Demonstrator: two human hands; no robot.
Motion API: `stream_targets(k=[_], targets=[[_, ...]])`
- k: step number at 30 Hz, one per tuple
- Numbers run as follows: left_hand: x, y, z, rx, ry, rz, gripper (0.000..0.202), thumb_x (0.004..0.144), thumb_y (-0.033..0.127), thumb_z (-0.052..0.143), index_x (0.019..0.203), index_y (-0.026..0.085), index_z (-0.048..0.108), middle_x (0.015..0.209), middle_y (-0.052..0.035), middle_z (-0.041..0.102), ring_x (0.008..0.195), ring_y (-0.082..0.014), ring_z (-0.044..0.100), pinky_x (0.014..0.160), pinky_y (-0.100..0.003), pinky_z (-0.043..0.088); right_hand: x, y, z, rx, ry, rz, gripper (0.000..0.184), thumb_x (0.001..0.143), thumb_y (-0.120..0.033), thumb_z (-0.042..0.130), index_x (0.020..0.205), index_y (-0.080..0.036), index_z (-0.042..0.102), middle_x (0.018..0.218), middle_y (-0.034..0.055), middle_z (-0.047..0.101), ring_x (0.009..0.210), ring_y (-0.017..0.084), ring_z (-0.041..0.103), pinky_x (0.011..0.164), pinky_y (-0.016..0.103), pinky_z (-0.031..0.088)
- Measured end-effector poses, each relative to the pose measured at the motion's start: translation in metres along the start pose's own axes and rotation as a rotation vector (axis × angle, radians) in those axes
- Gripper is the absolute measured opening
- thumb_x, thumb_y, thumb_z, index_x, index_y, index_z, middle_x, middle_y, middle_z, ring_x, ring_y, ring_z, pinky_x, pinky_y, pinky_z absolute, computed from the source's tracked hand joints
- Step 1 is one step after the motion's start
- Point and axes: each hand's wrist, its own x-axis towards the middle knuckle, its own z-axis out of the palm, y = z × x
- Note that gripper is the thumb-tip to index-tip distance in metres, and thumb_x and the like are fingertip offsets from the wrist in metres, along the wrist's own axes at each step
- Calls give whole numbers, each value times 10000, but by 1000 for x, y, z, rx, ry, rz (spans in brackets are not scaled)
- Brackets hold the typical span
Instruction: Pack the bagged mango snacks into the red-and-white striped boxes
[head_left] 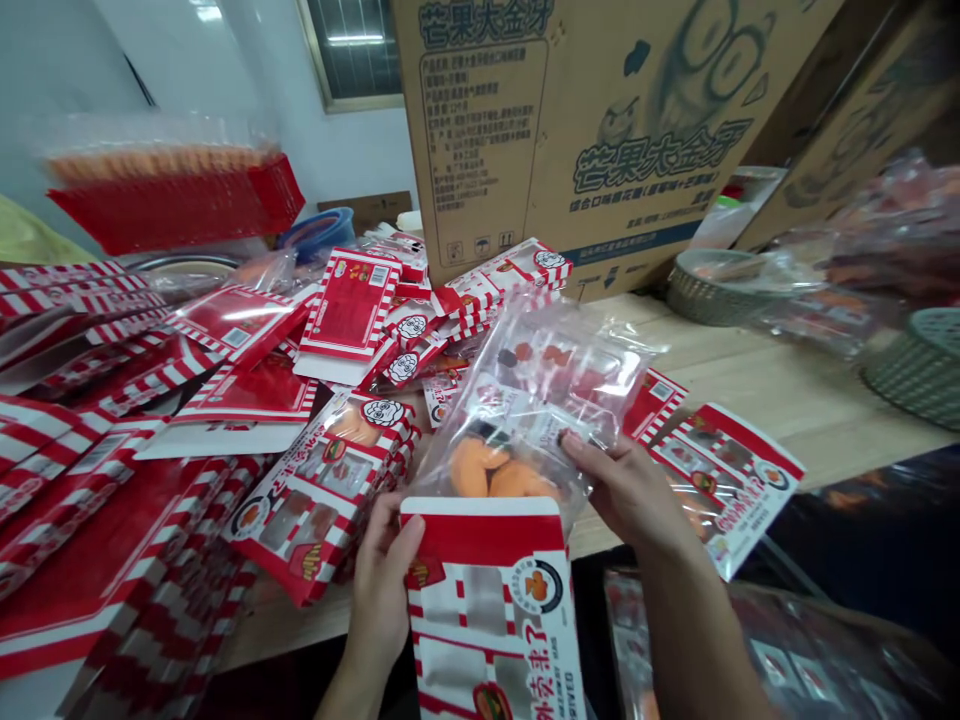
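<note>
My left hand (pixel 382 590) grips the left edge of a red-and-white striped carton sleeve (pixel 491 610) held upright near the table's front edge. My right hand (pixel 626 485) pinches a clear plastic blister pack (pixel 536 410) with orange and dark pieces inside. The pack's lower end sits in the carton's open top, and most of it sticks out above. Both hands are closed on what they hold.
Flat and filled red-striped cartons (pixel 330 490) lie heaped over the wooden table (pixel 787 390) to the left and centre, one more carton (pixel 724 480) at the right. A big brown cardboard box (pixel 600 130) stands behind. Woven baskets (pixel 919 365) and plastic bags sit at the right.
</note>
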Motion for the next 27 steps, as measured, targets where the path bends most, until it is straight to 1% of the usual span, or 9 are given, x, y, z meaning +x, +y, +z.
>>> stream_targets(k=[5,8,10,14,16,18,21,24,27], targets=[[-7,-2,4,142,13,169,331,705,418,745,919,226,582,728,54,600,621,-114,567,594,-191,468,-4,-20,-15,-174,-140,17,220,677,-382,824,665,-173,756,607,9,712,592,158,657,568,237,537],[-3,0,-2,376,-92,291,256,759,441,680,707,200,608,651,24,566,622,-145,525,599,-220,441,-9,-27,-17,-243,-230,40,195,699,-346,810,628,-179,737,590,-1,690,588,155,645,551,232,530],[1,7,-6,492,-236,356,316,782,444,645,587,203,582,612,3,544,644,-175,521,622,-249,442,-10,-28,-16,-268,-259,19,178,703,-344,812,768,-186,762,686,12,725,650,165,669,596,237,543],[9,25,-6,718,-603,445,349,844,386,564,542,215,599,616,-36,554,702,-222,537,689,-307,465,2,-31,-8,-135,-33,-286,510,742,-411,779,1216,-286,636,871,-4,742,753,163,695,682,268,565],[11,27,-4,761,-683,441,350,851,368,557,540,219,614,606,-41,565,712,-230,548,717,-326,477,12,-37,-3,-108,120,-446,612,745,-342,783,1309,-352,547,822,-53,722,689,131,679,638,238,559],[12,20,-4,707,-589,432,316,821,378,603,547,220,619,588,-32,570,686,-223,560,705,-319,492,18,-46,-1,-206,181,-513,523,731,-243,784,1222,-337,628,772,-67,706,594,96,638,554,182,525],[11,-2,-11,558,-317,444,216,754,393,687,647,214,632,630,-7,591,643,-189,583,647,-272,505,15,-52,-3,-425,88,-506,190,746,-211,753,931,-253,765,797,-21,727,585,94,619,513,166,497],[11,-20,-17,476,-125,472,228,736,352,719,905,218,648,905,-36,664,851,-195,643,776,-265,509,2,-41,-9,-578,-261,-333,121,824,-270,690,898,-242,781,796,17,733,671,136,643,584,217,520],[12,-21,-21,470,-131,490,255,732,297,733,952,213,637,991,-56,665,988,-214,627,879,-284,482,-13,-18,-16,-551,-603,-107,269,835,-455,665,845,-213,784,878,52,685,774,167,634,671,270,521]])
